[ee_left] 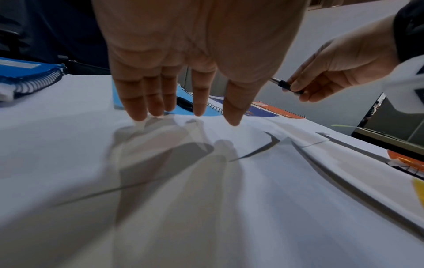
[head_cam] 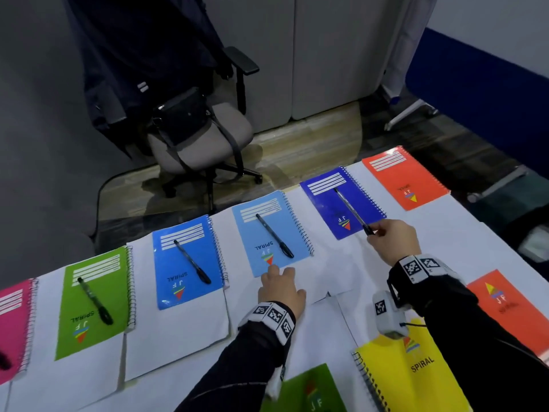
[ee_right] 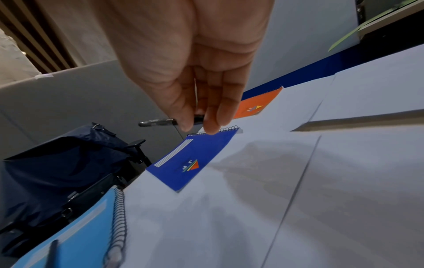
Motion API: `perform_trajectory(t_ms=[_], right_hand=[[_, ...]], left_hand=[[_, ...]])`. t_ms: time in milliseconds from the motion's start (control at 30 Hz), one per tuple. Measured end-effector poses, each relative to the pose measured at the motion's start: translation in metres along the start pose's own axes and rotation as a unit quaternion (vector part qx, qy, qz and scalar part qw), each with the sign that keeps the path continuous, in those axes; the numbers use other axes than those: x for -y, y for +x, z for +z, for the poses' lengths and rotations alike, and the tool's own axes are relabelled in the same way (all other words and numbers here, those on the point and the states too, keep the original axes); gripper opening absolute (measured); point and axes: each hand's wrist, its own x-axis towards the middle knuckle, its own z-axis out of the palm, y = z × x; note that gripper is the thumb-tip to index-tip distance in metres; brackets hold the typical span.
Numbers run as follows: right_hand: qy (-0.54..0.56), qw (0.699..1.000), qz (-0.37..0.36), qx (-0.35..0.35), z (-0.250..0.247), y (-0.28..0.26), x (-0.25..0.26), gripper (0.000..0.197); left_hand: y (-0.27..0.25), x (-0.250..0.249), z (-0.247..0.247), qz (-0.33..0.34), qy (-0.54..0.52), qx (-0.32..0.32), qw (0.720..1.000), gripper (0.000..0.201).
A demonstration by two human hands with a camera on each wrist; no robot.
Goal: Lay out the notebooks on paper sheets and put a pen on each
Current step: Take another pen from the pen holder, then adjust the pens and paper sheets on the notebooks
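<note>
Several spiral notebooks lie in a row on white paper sheets [head_cam: 335, 263]. Black pens lie on the green [head_cam: 95, 301], blue [head_cam: 187, 263] and light blue notebook [head_cam: 270, 233]. My right hand [head_cam: 378, 233] pinches the near end of a black pen [head_cam: 350, 211] between thumb and fingers. The pen stretches over the dark blue notebook [head_cam: 341, 200]; the right wrist view shows this pen [ee_right: 158, 122] above the dark blue notebook [ee_right: 192, 161]. The far orange notebook [head_cam: 407, 179] carries no pen. My left hand [head_cam: 277, 276] rests flat on the paper, fingers straight, at the light blue notebook's near edge.
A pink notebook [head_cam: 12, 322] sits at the far left. Nearer me lie a green [head_cam: 309, 391], a yellow [head_cam: 416, 379] and an orange notebook [head_cam: 505, 304]. Beyond the table's far edge stands an office chair [head_cam: 205, 138] with a dark jacket and a bag.
</note>
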Motion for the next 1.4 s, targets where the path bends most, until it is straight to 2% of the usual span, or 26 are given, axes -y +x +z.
perform_trajectory(t_ms=[67, 433, 833, 967, 1133, 1267, 1400], right_hand=[[-0.002, 1.000, 0.003, 0.001, -0.002, 0.008, -0.005, 0.026], [-0.072, 0.997, 0.007, 0.033, 0.004, 0.050, -0.006, 0.021], [-0.122, 0.992, -0.011, 0.039, 0.035, 0.079, -0.001, 0.022], [-0.113, 0.993, -0.013, 0.043, 0.039, 0.076, -0.008, 0.026], [-0.066, 0.997, 0.004, 0.029, 0.030, 0.064, -0.009, 0.043], [-0.040, 0.999, -0.007, 0.026, 0.028, 0.041, -0.003, 0.034], [-0.020, 0.999, -0.013, 0.034, 0.035, 0.009, 0.014, 0.025]], left_hand=[[0.007, -0.009, -0.002, 0.000, 0.002, -0.013, 1.000, 0.048], [0.017, -0.022, -0.006, -0.001, 0.060, 0.007, 0.998, 0.040], [0.021, -0.017, -0.012, 0.023, 0.093, 0.023, 0.995, 0.044], [0.023, -0.015, -0.013, 0.023, 0.089, 0.023, 0.995, 0.043], [0.023, -0.010, -0.012, 0.029, 0.075, 0.030, 0.996, 0.048], [0.022, -0.004, -0.015, 0.033, 0.032, 0.027, 0.999, 0.053], [0.018, 0.008, -0.020, 0.037, -0.057, 0.020, 0.997, 0.055]])
